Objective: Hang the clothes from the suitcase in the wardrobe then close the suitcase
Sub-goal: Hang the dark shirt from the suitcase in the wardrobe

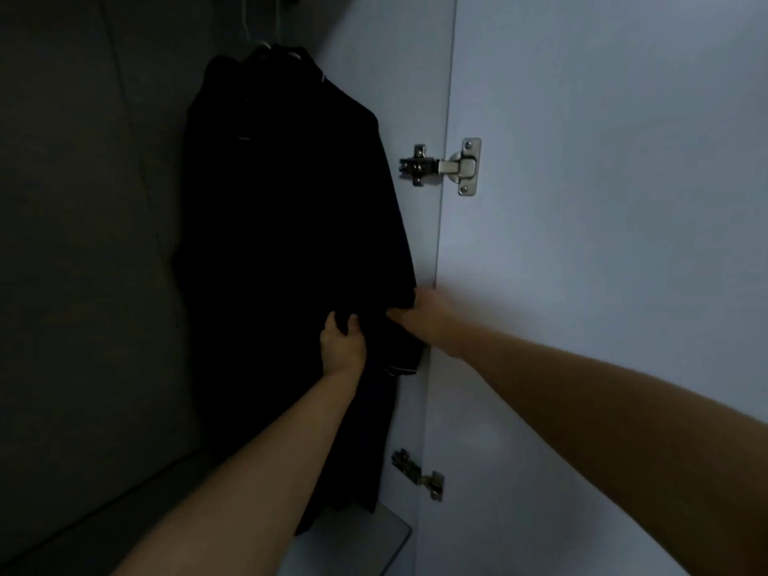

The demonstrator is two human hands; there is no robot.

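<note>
- Two hands are on one dark garment (291, 226), which hangs inside the wardrobe (83, 201) from a hanger near 12 o'clock, close against the pale side panel (374, 97).
- The left hand (343, 347) grips a fold of cloth low on the garment, fingers (353, 322) curled into it.
- The right hand (424, 318), just toward 3 o'clock of the left, appears to pinch the garment's edge; its fingertips are hidden in the fabric.
- The step in hand is judged to be straightening the hung garment; a gentle downward, even pull is advised, so the hanger is not tipped off.
- The cloth should be kept off the upper hinge (444, 166) and the lower hinge (419, 476), where it could snag.
- The suitcase is not in view; closing it remains to be done.
</note>
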